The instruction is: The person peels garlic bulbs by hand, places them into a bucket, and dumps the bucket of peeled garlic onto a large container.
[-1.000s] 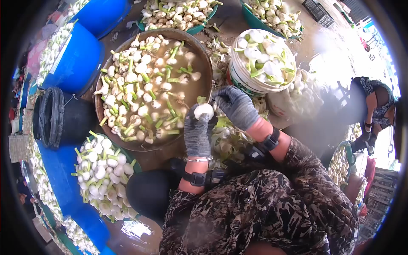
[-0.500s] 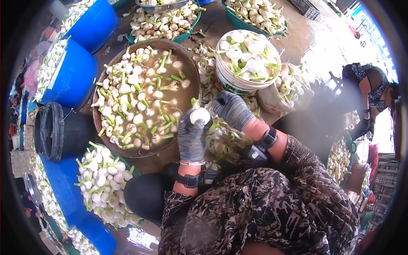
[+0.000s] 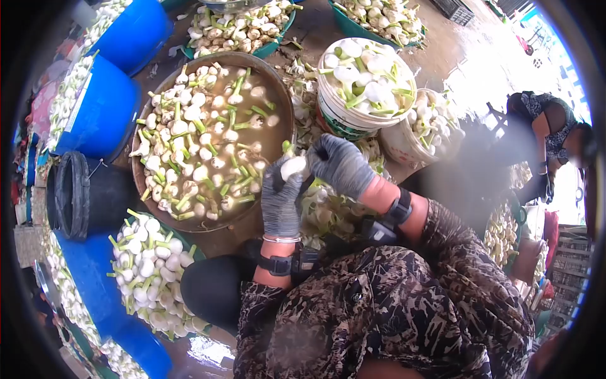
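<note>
A white garlic bulb with a short green stem is gripped in the gloved fingers of my left hand, just beside the wide basin. My right hand, also in a grey glove, is closed with its fingertips against the bulb's right side; whatever skin lies under them is hidden. Garlic bulbs with green stubs float in murky water in the round basin to the left. Below my hands lies a heap of pale peeled skins and leaves.
A white bucket heaped with cleaned bulbs stands ahead, beside a second bucket. To the left are blue tubs, a black bucket and a pile of white bulbs. Another person bends over at far right.
My right hand has moved left until its fingertips meet the bulb. The bulb has tilted slightly in my left hand, and the whole view has shifted a little.
</note>
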{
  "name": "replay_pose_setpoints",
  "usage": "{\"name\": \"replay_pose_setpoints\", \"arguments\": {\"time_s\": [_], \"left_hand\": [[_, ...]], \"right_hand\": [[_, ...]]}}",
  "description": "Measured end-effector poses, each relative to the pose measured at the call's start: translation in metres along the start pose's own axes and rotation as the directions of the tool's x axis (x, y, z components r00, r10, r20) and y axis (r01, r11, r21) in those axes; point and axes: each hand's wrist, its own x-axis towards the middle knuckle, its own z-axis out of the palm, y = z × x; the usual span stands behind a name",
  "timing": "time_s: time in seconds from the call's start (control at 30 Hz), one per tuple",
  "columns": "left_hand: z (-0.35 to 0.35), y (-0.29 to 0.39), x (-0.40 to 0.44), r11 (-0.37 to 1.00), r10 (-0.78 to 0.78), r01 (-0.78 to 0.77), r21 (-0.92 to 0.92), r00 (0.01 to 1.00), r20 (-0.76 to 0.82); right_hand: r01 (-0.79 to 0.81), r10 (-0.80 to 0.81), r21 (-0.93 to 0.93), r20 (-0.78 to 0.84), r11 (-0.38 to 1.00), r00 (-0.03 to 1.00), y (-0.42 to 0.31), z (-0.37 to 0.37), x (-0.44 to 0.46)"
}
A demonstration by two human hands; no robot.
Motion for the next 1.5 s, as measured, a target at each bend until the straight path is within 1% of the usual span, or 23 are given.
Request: {"name": "replay_pose_setpoints", "arguments": {"time_s": [0.03,0.1,0.17,0.2,0.23,0.3,0.37,0.4,0.43,0.47,0.6,0.67,0.77,0.8,0.87,0.97,1.03,1.1,1.17,1.23,1.3,1.43,1.5], "left_hand": [[0.004,0.004,-0.002,0.962,-0.065,0.077,-0.264,0.996,0.052],[-0.002,0.001,-0.003,0.950,-0.062,0.088,-0.299,0.993,0.096],[-0.008,0.004,0.001,0.788,-0.168,0.281,-0.548,0.954,0.247],[-0.009,0.005,0.003,0.783,-0.184,0.322,-0.533,0.937,0.296],[-0.012,0.001,0.002,0.783,-0.188,0.319,-0.535,0.940,0.286],[-0.015,-0.010,0.003,0.761,-0.255,0.382,-0.525,0.919,0.300],[-0.004,-0.007,0.002,0.764,-0.218,0.388,-0.515,0.907,0.360],[-0.002,-0.006,0.003,0.859,-0.214,0.352,-0.372,0.907,0.363],[-0.001,-0.006,0.003,0.928,-0.210,0.301,-0.218,0.909,0.361],[-0.007,-0.011,0.003,0.945,-0.204,0.278,-0.172,0.912,0.356],[-0.009,-0.011,-0.002,0.931,-0.299,0.344,-0.119,0.909,0.291],[-0.011,-0.013,-0.002,0.909,-0.297,0.389,-0.152,0.857,0.420],[-0.003,-0.011,-0.004,0.866,-0.344,0.456,-0.205,0.842,0.415],[0.000,-0.006,-0.007,0.865,-0.346,0.457,-0.205,0.841,0.415],[0.011,0.015,-0.010,0.912,-0.365,0.409,-0.029,0.843,0.395],[-0.004,0.007,-0.006,0.939,-0.343,0.327,0.110,0.844,0.412],[-0.001,0.006,-0.008,0.925,-0.354,0.381,0.013,0.847,0.397],[0.001,0.007,-0.004,0.905,-0.353,0.414,-0.096,0.858,0.373],[0.000,0.002,0.001,0.928,-0.352,0.371,0.013,0.869,0.348],[-0.005,-0.005,0.001,0.936,-0.352,0.337,0.102,0.885,0.306],[-0.006,-0.005,0.000,0.914,-0.385,0.330,0.234,0.888,0.253],[-0.009,-0.014,0.002,0.911,-0.404,0.346,0.226,0.863,0.304],[-0.005,-0.011,0.000,0.909,-0.400,0.325,0.261,0.856,0.327]], "right_hand": [[-0.045,0.045,0.115,0.000,0.992,0.999,0.022,0.001,0.007],[-0.086,0.068,-0.206,-0.095,0.975,0.993,0.046,-0.016,0.022],[-0.178,0.145,-0.367,-0.117,0.913,0.983,0.063,-0.033,0.028],[-0.004,-0.067,-0.386,-0.169,0.923,0.983,0.069,-0.033,0.026],[-0.003,-0.063,-0.382,-0.160,0.924,0.985,0.049,-0.035,0.019],[0.435,-0.468,-0.281,-0.061,0.856,0.882,-0.018,-0.047,0.006],[0.572,-0.537,-0.390,0.205,0.722,0.818,-0.024,-0.045,-0.004],[0.604,-0.579,-0.386,0.192,0.697,0.792,-0.026,-0.043,-0.009],[0.605,-0.581,-0.386,0.192,0.696,0.791,-0.026,-0.043,-0.011],[0.580,-0.541,-0.364,0.214,0.729,0.813,-0.027,-0.042,-0.011],[0.540,-0.463,-0.360,0.282,0.760,0.840,-0.021,-0.042,-0.012],[0.533,-0.439,-0.370,0.312,0.761,0.843,-0.019,-0.046,-0.013],[0.544,-0.460,-0.335,0.302,0.769,0.835,-0.022,-0.049,-0.016],[0.480,-0.388,-0.350,0.302,0.805,0.871,-0.023,-0.049,-0.018],[0.409,-0.312,-0.365,0.296,0.836,0.903,-0.024,-0.047,-0.018],[0.288,-0.225,-0.264,0.243,0.921,0.944,-0.021,-0.046,-0.017],[0.210,-0.208,0.016,0.234,0.978,0.950,-0.016,-0.050,-0.013],[0.300,-0.279,-0.069,0.223,0.951,0.934,-0.021,-0.053,-0.013],[0.506,-0.461,-0.234,0.221,0.830,0.859,-0.018,-0.049,-0.013],[0.491,-0.441,-0.272,0.225,0.828,0.869,-0.011,-0.044,-0.015],[0.413,-0.323,-0.337,0.292,0.846,0.900,-0.007,-0.039,-0.016],[0.436,-0.362,-0.362,0.256,0.823,0.896,0.004,-0.035,-0.014],[0.363,-0.302,-0.351,0.217,0.863,0.928,0.011,-0.033,-0.014]]}}
